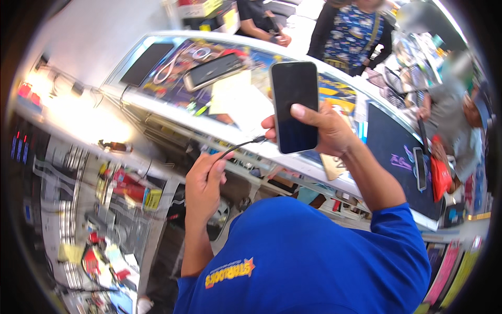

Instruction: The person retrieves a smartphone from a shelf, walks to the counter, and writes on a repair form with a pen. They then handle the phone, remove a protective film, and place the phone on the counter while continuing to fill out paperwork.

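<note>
My right hand (330, 128) grips a smartphone (294, 89) with a dark screen and a pale frame, its thumb lying across the glass. The phone is held upright above the near edge of the counter (238, 140). Lower and to the left, my left hand (204, 183) pinches a thin black cable (238, 147). The cable's far end reaches toward the fingers behind the phone's lower left edge. Whether its plug touches the phone I cannot tell. White paper sheets (238, 99) lie on the counter behind, beside another phone (213, 71) lying flat.
A dark flat device (147, 64) and a white cable (166, 72) lie at the counter's left. On a dark mat at the right rests another phone (420, 168). Several people stand across the counter, one by a red bag (441, 175). A cluttered workbench (123, 230) stands at lower left.
</note>
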Motion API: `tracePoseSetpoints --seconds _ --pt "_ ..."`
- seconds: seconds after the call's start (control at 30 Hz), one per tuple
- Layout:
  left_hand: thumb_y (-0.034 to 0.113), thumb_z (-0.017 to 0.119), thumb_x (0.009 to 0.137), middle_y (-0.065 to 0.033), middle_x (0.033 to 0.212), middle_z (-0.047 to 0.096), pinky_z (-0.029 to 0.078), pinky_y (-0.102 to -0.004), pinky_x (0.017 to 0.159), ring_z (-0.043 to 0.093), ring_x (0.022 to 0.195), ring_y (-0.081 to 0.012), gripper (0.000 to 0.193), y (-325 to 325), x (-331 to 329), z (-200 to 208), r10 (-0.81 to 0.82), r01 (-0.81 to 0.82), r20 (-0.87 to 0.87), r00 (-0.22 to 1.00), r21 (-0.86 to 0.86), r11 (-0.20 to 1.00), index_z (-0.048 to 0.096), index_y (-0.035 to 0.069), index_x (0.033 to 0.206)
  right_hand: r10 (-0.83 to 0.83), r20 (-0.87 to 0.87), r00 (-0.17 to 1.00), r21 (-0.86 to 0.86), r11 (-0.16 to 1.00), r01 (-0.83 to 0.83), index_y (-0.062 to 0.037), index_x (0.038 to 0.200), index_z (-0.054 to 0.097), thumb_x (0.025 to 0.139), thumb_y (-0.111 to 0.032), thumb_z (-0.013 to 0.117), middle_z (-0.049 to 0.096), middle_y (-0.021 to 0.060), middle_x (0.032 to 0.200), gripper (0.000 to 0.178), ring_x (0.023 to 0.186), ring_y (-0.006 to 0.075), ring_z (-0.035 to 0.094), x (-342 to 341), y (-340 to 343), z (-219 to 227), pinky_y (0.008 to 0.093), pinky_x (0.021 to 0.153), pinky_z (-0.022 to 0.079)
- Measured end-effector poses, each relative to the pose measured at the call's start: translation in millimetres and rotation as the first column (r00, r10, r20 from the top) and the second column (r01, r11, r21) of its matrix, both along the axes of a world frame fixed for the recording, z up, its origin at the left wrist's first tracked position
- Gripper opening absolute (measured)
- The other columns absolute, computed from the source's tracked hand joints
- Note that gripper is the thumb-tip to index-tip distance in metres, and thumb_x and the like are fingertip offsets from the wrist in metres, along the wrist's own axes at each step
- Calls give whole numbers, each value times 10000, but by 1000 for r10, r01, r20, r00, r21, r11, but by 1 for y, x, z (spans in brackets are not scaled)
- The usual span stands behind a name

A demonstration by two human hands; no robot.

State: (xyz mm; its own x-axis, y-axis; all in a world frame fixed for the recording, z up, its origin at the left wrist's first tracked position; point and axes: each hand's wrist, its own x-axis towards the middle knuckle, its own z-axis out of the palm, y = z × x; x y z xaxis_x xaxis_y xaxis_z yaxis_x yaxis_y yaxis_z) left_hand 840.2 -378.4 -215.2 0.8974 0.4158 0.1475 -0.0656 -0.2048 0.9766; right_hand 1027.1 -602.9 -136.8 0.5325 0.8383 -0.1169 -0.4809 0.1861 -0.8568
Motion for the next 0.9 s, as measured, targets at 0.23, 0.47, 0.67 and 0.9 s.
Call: tracePoseSetpoints --seconds 0.23,0.47,0.67,0.9 --pt "365 635 1100 77 708 466 295 -206 612 403 680 -34 450 -18 28 -2 -232 186 -82 969 -375 908 741 -30 1288 -231 -174 957 240 933 268 -36 1531 458 1105 -556 502 693 248 1296 674 1157 325 729 -15 -17 -40 477 1033 598" --pt "319 689 1076 56 766 533 343 -209 661 433 687 -52 429 -38 47 -5 -326 247 -34 945 -579 777 727 -62 1271 -296 -186 937 334 877 344 -21 1607 397 1055 -779 301 701 269 1260 942 1112 313 745 -14 -20 -59 437 1005 610" --pt "283 686 1080 61 811 593 329 -205 632 413 700 -23 388 -52 53 0 -322 296 28 946 -475 829 725 -47 1282 -387 -200 900 328 839 434 -40 1530 477 1039 -808 286 725 245 1195 931 1075 295 751 -15 -24 -61 442 981 618" --pt "270 671 1087 39 831 609 367 -189 645 460 694 -28 369 -61 60 11 -305 236 -96 947 -432 870 718 -51 1263 -441 -324 837 425 723 545 -74 1561 464 1008 -840 342 720 204 1217 953 1061 287 745 -4 -15 -62 466 1021 592"
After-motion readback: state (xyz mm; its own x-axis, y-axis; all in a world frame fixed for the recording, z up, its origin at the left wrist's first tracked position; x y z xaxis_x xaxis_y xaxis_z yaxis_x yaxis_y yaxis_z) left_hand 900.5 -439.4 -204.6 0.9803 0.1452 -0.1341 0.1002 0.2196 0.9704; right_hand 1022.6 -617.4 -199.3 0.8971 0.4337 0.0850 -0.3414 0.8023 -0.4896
